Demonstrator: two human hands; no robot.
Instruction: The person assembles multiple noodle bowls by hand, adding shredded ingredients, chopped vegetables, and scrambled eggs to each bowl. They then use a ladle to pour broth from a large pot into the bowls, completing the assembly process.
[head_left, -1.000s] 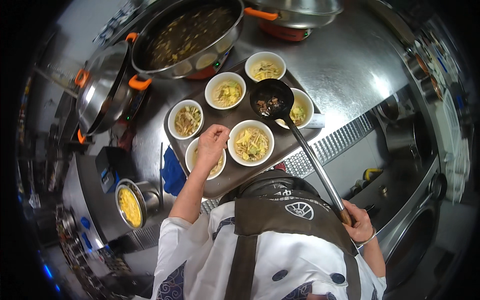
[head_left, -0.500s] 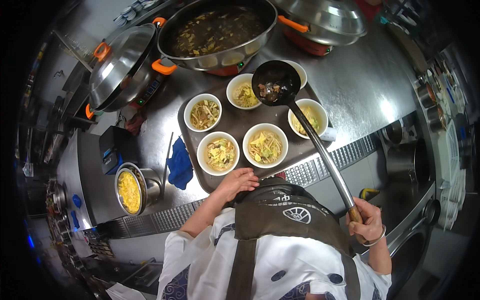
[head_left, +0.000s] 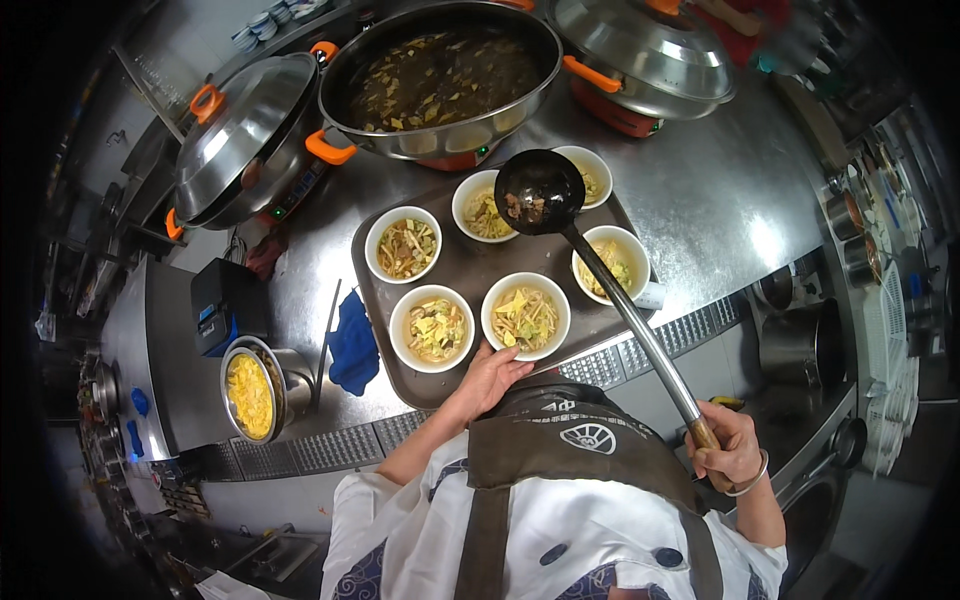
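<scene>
Six white bowls (head_left: 526,316) of food on one brown tray (head_left: 462,266). One ladle (head_left: 541,193). One open wok of soup (head_left: 441,80), two lidded woks (head_left: 247,135). One blue cloth (head_left: 353,343). One steel pot of yellow food (head_left: 250,394). Two hands (head_left: 489,375).

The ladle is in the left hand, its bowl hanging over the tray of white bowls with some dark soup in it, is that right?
Not quite. The ladle is gripped at the end of its long handle by the right hand, not the left. The left hand rests at the near edge of the tray, beside a white bowl. The rest holds, as the head view shows.
</scene>
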